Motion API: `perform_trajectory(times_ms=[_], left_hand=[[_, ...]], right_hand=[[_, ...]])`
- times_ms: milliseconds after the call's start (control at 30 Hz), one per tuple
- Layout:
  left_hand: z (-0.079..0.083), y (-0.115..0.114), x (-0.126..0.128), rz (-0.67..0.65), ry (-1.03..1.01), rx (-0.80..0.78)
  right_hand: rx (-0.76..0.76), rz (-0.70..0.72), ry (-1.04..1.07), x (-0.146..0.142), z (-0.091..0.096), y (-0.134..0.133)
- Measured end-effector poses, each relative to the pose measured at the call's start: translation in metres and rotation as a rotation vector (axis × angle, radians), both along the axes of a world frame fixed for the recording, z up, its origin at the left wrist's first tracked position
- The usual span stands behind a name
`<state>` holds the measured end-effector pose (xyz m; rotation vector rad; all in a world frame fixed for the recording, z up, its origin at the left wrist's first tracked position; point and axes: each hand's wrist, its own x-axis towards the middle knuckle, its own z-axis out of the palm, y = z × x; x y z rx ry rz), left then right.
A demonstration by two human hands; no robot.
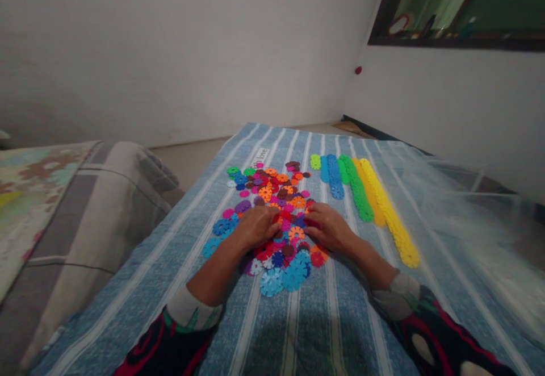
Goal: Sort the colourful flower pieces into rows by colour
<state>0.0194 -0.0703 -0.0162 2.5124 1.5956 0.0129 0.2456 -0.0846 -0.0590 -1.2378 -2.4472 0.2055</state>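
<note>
A loose pile of small flat plastic snowflake discs in many colours lies on a blue striped cloth. My left hand rests on the pile's near part, fingers curled down onto the discs. My right hand lies beside it, fingertips bent onto red and orange discs at the pile's middle. What either hand pinches is hidden. To the right lie sorted rows of joined discs: a long yellow row, a green row and a shorter blue row.
A folded grey and patterned blanket lies to the left of the cloth. Sheer white netting bunches at the right. White walls meet at the far corner, with a dark-framed window at upper right.
</note>
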Motion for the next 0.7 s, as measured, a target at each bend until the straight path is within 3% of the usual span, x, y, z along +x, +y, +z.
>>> perform_trajectory(times_ms=[300, 533, 700], left_hand=[[-0.005, 0.011, -0.015, 0.087, -0.032, 0.040], [-0.005, 0.020, -0.032, 0.103, -0.195, 0.031], [-0.003, 0.025, -0.050, 0.074, -0.345, -0.022]], right_hand=[[0.062, -0.051, -0.024, -0.004, -0.006, 0.004], [0.144, 0.118, 0.045, -0.020, -0.007, -0.007], [0.148, 0.081, 0.025, -0.021, -0.014, -0.006]])
